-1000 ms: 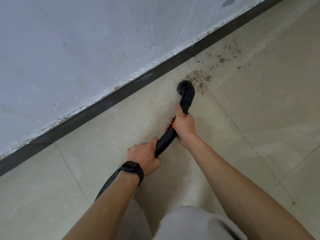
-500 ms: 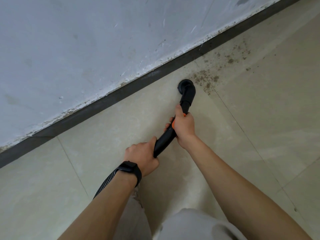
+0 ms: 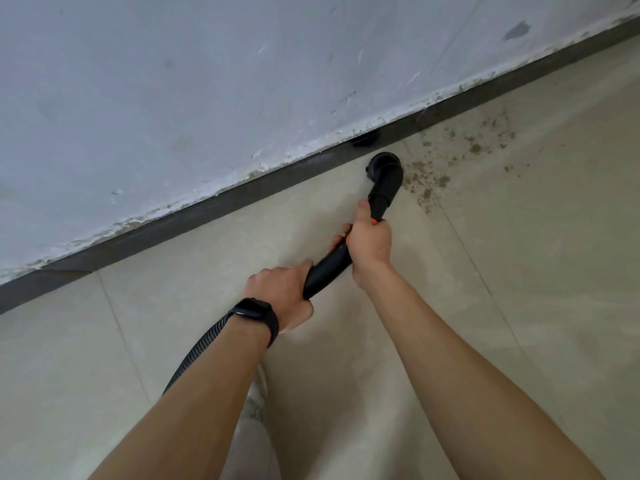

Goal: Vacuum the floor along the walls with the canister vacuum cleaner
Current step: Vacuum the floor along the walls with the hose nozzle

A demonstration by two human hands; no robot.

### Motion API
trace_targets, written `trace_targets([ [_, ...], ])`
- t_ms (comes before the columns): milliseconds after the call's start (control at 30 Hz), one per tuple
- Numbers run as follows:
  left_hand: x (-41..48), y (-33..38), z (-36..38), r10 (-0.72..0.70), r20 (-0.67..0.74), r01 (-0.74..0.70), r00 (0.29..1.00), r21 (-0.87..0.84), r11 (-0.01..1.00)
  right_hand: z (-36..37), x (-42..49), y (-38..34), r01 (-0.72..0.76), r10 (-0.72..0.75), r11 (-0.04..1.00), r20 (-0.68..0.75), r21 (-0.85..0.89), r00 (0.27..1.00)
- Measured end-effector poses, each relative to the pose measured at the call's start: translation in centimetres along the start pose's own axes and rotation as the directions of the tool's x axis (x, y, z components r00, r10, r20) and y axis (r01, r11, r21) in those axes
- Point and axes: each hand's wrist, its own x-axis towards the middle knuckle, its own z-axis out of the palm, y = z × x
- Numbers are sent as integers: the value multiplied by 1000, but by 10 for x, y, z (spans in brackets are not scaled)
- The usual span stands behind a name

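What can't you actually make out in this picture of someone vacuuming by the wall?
Head view only.
- Canister: out of frame; the hose vanishes beneath the left forearm.
- Nozzle mouth: turned down, hidden by its own body.
- Wand grip: covered by left hand and right hand.
- Dark smudge on the skirting: too blurred to identify.

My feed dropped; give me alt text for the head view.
The left hand and right hand grip a black vacuum wand; its nozzle faces the tiled floor near the dark baseboard, beside a patch of brown dirt.
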Motion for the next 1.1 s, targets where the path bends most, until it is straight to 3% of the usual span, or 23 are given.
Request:
trace_targets([
  [233,32,9,-16,56,-73,-54,996,28,998,0,24,-25,8,-8,998,-5,62,1000],
  [500,-4,-50,-4,-6,-231,18,973,51,999,31,-7,8,-64,52,992,116,109,992],
  [633,-38,-92,13,-13,-474,62,881,87,994,53,-35,27,-133,116,988,203,73,972],
  [733,-53,-107,22,-3,-554,80,832,115,990,57,-50,35,-196,175,979,279,50,944],
  [867,-54,-107,18,48,-530,29,846,135,990,37,-62,43,-250,210,958,251,138,945],
  [1100,-37,-67,38,276,-398,-186,875,249,950,-37,-65,59,-228,217,919,69,322,974],
])
